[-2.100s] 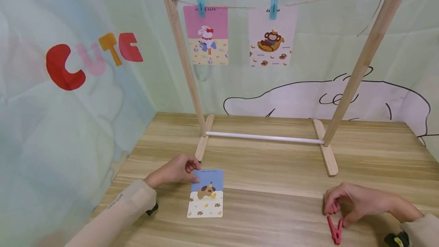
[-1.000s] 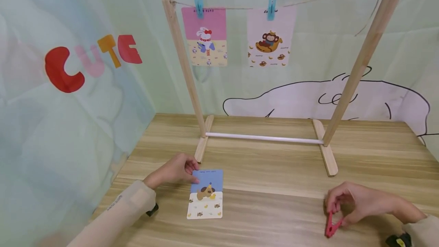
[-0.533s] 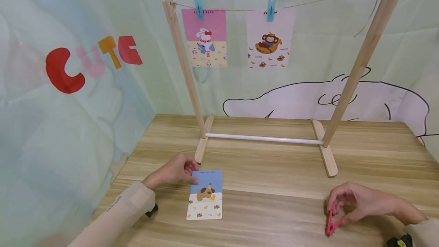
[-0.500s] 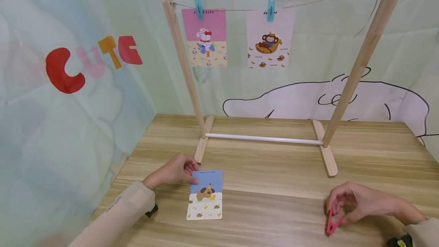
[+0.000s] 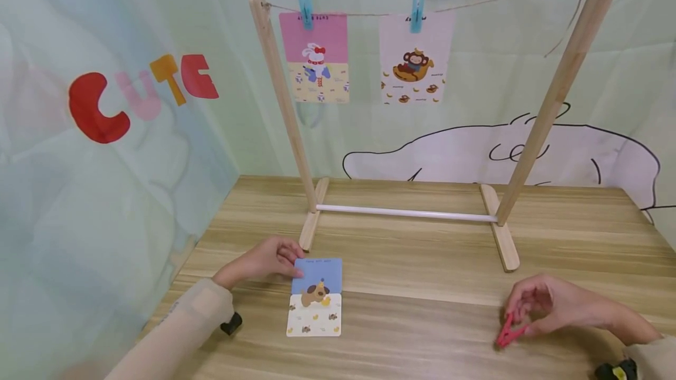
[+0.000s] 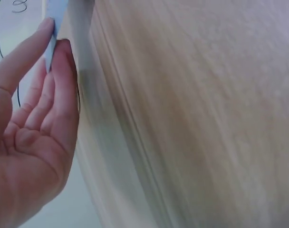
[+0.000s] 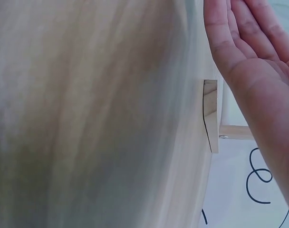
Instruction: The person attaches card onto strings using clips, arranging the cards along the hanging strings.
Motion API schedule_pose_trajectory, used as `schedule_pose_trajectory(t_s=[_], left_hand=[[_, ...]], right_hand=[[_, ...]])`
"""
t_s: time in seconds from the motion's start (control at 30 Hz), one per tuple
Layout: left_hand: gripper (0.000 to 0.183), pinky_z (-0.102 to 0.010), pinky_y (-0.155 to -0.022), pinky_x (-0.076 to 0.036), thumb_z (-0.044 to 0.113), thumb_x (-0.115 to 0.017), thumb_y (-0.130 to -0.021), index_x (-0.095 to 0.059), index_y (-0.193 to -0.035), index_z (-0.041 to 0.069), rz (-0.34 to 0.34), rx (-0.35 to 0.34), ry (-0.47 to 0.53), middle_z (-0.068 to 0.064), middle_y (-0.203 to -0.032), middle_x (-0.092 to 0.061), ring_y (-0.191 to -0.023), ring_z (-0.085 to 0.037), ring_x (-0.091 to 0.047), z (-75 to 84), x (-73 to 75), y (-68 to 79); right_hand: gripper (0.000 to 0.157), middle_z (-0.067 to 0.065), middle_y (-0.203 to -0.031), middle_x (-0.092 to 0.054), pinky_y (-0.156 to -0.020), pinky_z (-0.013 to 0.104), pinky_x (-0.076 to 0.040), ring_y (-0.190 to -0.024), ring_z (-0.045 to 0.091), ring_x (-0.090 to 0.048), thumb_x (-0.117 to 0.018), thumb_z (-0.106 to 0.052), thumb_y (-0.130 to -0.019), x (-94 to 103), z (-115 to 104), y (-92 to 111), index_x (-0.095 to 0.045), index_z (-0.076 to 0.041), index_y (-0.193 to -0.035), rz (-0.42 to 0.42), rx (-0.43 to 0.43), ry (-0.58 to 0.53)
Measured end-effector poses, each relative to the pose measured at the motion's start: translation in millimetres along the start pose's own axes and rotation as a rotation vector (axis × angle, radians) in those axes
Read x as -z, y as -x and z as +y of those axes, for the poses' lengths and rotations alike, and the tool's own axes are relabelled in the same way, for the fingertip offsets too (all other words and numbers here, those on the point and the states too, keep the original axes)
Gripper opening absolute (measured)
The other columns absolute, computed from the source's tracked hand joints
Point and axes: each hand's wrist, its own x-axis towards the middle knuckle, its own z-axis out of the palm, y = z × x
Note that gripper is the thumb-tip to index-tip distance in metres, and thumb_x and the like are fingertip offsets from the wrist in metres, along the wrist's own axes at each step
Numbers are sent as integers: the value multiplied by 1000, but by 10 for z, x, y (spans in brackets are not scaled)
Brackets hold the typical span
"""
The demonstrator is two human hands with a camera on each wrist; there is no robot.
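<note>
My left hand (image 5: 266, 260) pinches the upper left corner of a blue and white card (image 5: 315, 298) printed with a brown puppy. In the left wrist view the card's edge (image 6: 53, 45) sits between thumb and fingers. On the right, my right hand (image 5: 560, 305) holds a red clothespin (image 5: 510, 332) between thumb and fingers, its V-shaped handles spread against them. The right wrist view shows the palm (image 7: 268, 90) and part of the fingers; the clothespin is out of that view.
Ahead stands a wooden rack with a left post (image 5: 285, 104), a right post (image 5: 562, 92) and a white crossbar (image 5: 406, 212). From its string (image 5: 491, 2), blue clothespins hold a pink rabbit card (image 5: 317, 57) and a monkey card (image 5: 414, 66). Beneath is the wooden table (image 5: 401, 268).
The right fingers have taken the red clothespin up by its handles and turned it, then raised it slightly. The puppy card and left hand have shifted a little upward just now.
</note>
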Motion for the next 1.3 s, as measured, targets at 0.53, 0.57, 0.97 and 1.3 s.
schedule_pose_trajectory(t_s=[0.53, 0.57, 0.97, 1.3], left_hand=[[35, -37, -73, -61, 6, -79, -86, -64, -113, -10, 16, 68, 171, -8, -87, -69, -76, -17, -70, 53, -9, -45], [34, -37, -74, -61, 6, -78, -87, -64, -113, -11, 12, 69, 189, -8, -87, -69, -76, -17, -70, 55, -16, -50], [32, -38, -74, -61, 12, -74, -92, -63, -112, -11, 40, 34, 207, -10, -92, -72, -79, -19, -71, 125, -76, -120], [24, -37, -71, -61, 10, -74, -92, -63, -105, -7, 48, -20, 238, -7, -91, -70, -75, -17, -71, 252, -115, -219]], right_hand=[[38, 22, -101, -67, -75, 31, -58, -87, 19, -66, -62, 26, -80, 24, -60, 61, -62, 9, -115, 124, -27, 7], [39, 21, -102, -68, -75, 30, -58, -88, 19, -66, -62, 27, -80, 26, -58, 67, -62, 10, -115, 134, -23, 11], [36, 17, -105, -69, -78, 28, -58, -89, 21, -66, -58, 27, -83, 40, -67, 178, -59, 14, -116, 230, -7, 33], [34, 14, -106, -70, -77, 27, -58, -93, 17, -67, -54, 26, -86, 72, -163, 208, -59, 14, -117, 266, -40, 8]])
